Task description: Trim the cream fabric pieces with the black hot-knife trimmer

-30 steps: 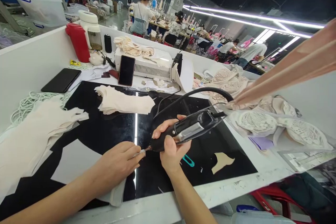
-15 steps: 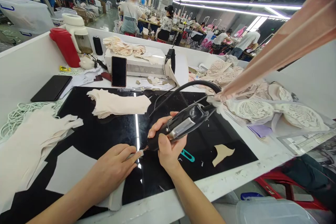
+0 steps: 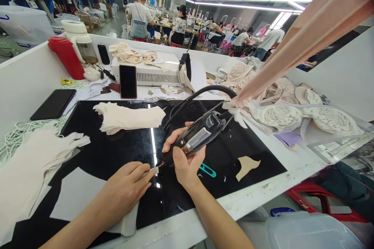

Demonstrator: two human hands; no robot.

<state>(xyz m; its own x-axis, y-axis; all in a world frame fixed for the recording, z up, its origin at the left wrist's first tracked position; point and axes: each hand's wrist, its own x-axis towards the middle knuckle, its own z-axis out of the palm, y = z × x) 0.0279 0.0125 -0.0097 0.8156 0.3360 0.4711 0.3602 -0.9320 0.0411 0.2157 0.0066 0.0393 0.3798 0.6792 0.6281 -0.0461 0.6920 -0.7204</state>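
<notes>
My right hand (image 3: 187, 159) is wrapped round a black hand-held power tool (image 3: 195, 138) with a silver plate on its side. Its thin copper-coloured tip points down left. My left hand (image 3: 128, 186) presses a small pale strip (image 3: 157, 170) to the black mat (image 3: 210, 198), fingertips right beside the tool's tip. Below that hand a narrow whitish bar (image 3: 130, 220) lies over a pale sheet (image 3: 76, 194); whether bar and strip are one piece I cannot tell. A twisted pink cloth (image 3: 277, 54) and a black cable (image 3: 201, 93) run to the tool's rear end.
Cream fabric stacks lie at the back (image 3: 128, 116) and left (image 3: 26, 179). On the mat's right are a teal cutter (image 3: 208, 170) and a beige scrap (image 3: 247, 167). Beyond stand a phone (image 3: 127, 81) and a white box (image 3: 157, 78). Lace bra cups (image 3: 280, 117) lie right; people sit farther off.
The whole view has shifted slightly as my head turned. Both hands keep their grip, and the tool's tip stays beside the strip.
</notes>
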